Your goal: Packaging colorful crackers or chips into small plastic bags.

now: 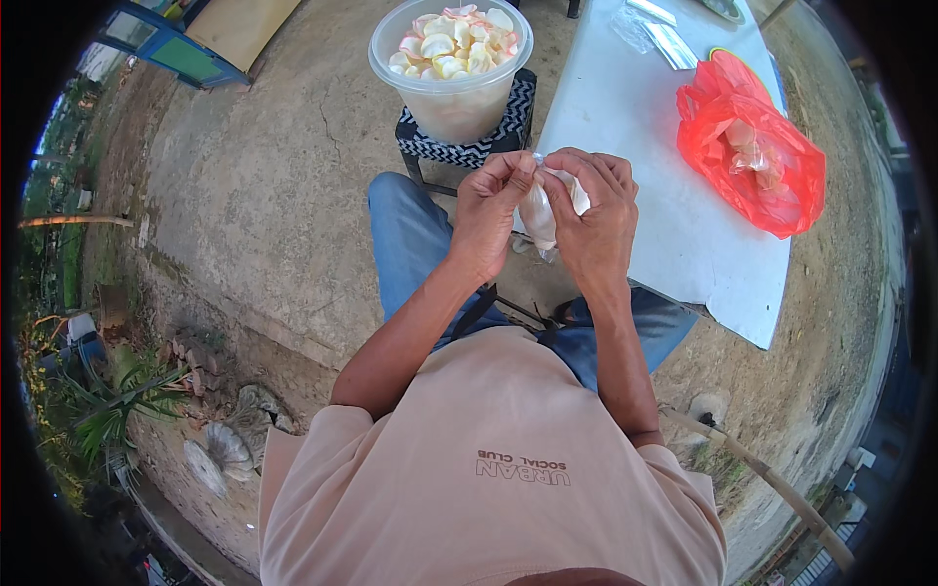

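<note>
Above my lap, my left hand (492, 209) and my right hand (597, 212) pinch the gathered top of a small clear plastic bag (538, 216) with pale crackers inside. The bag hangs down between the hands, partly hidden by the fingers of my right hand. Beyond my hands, a clear plastic tub (460, 102) is heaped with white, pink-edged and yellowish crackers (454, 44). To the right, a red plastic bag (777, 183) lies open on the white table (659, 161), with small filled clear bags (755, 157) inside.
The tub stands on a patterned black-and-white stool (458, 152). Clear plastic packaging (670, 45) lies at the table's far end, near a metal tray (724, 9). The table's edge passes close to my right forearm. A blue-framed board (194, 55) stands at the upper left.
</note>
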The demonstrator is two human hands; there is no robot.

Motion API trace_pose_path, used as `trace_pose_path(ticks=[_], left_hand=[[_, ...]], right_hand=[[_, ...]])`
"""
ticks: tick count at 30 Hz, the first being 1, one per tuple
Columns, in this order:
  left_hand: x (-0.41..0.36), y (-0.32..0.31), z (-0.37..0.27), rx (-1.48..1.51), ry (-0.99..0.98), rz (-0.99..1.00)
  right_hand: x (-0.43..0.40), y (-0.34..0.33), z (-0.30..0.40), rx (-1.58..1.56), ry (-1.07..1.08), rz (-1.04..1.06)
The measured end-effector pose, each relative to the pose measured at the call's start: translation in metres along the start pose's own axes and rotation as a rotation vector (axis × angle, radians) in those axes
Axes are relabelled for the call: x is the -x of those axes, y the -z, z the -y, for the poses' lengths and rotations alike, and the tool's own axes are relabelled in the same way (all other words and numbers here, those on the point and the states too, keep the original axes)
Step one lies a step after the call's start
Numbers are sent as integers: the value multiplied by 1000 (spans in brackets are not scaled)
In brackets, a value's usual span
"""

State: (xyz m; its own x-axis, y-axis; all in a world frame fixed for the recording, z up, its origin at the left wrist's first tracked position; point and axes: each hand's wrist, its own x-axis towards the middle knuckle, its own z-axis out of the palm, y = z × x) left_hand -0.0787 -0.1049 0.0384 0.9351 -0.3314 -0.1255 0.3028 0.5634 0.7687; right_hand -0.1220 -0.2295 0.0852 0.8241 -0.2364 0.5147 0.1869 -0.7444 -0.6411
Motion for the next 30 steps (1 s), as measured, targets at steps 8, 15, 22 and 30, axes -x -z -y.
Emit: trace_pose_path(ticks=[8, 15, 22, 30], left_hand=[[2, -13, -11, -354, -179, 5], [0, -32, -11, -318, -299, 48], [5, -40, -11, -511, -323, 79], [0, -34, -12, -536, -188, 238]], right_hand=[[-7, 18, 4, -42, -6, -12], [-7, 29, 3, -51, 96, -69], [-2, 29, 12, -156, 55, -113], [0, 26, 3, -230, -61, -190]])
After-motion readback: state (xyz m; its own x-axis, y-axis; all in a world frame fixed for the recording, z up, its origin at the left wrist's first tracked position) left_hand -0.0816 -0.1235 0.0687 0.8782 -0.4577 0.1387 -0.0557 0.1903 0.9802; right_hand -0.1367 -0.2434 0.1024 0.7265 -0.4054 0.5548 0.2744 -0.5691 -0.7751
